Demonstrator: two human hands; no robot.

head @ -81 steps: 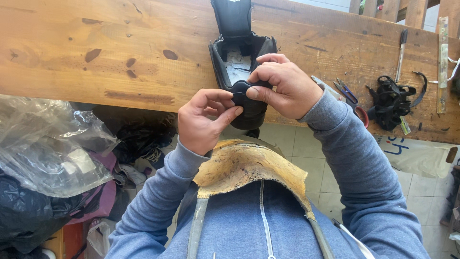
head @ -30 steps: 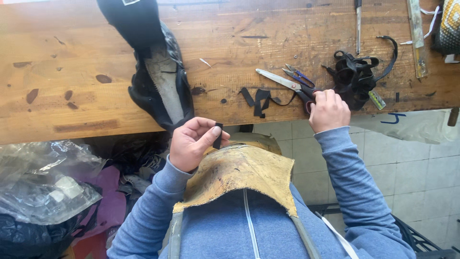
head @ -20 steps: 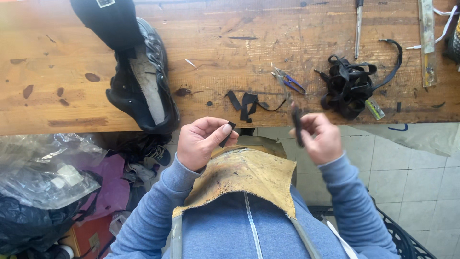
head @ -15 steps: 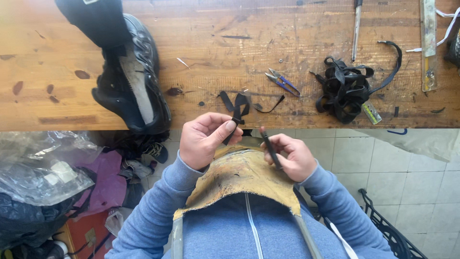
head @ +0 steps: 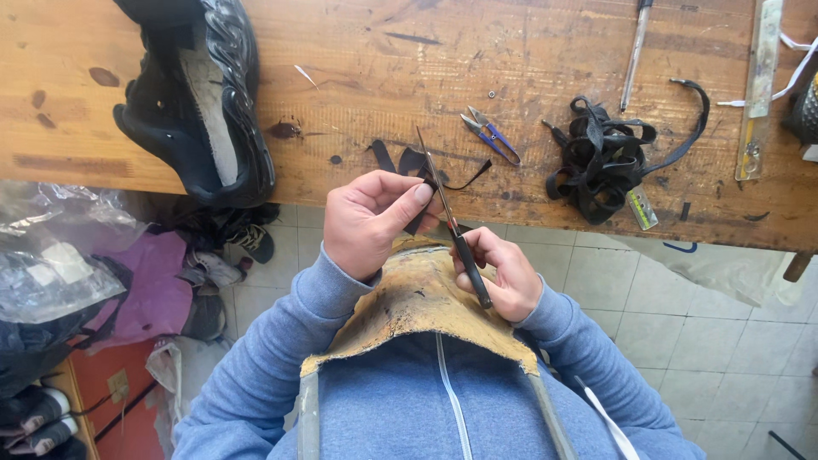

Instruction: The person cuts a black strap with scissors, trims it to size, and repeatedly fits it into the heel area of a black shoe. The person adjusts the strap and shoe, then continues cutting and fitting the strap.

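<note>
While pinching a small black strap piece [head: 415, 220] steady at the bench edge, left hand [head: 368, 223] has thumb + forefinger clamped on it; right hand [head: 503, 274] is clenched round a thin awl [head: 452, 223], tip toward 11 o'clock. Snips [head: 490, 134] at 1, strap bundle [head: 607, 158] at 2, black shoe [head: 200, 94] at 10 on wooden bench [head: 358, 51].

A shoe-repair workshop is showing itself here: a scarred wooden workbench [head: 528, 51] is carrying a black shoe [head: 200, 94], thread snips [head: 490, 132] and tangled black straps [head: 605, 158], with worn shoes [head: 230, 247] lying underneath.
</note>
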